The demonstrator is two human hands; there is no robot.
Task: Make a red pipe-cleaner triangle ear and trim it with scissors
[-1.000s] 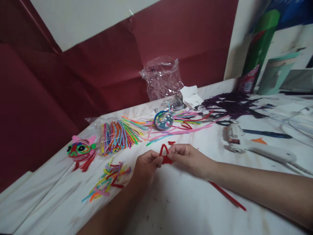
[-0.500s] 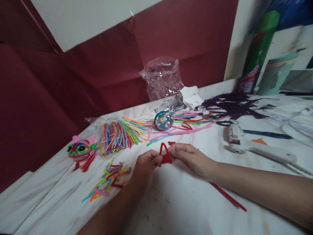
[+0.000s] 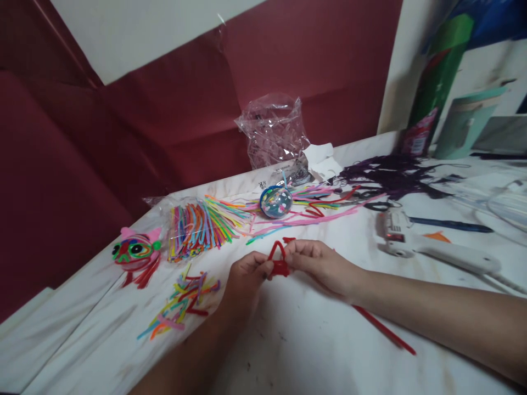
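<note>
I have the left hand (image 3: 249,270) pinching the left side of a bent red fuzzy stick (image 3: 280,269), just below the frame's center, and the right hand (image 3: 315,258) pinching its right side. I see a white glue gun (image 3: 453,252) lying on the bench (image 3: 313,345), right of frame.

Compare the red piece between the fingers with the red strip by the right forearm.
The red piece is bent into a peaked loop; the red strip runs nearly straight. The piece is held by the left hand and right hand, while the strip lies on the table. The piece looks compact, the strip longer. Both are red.
</note>
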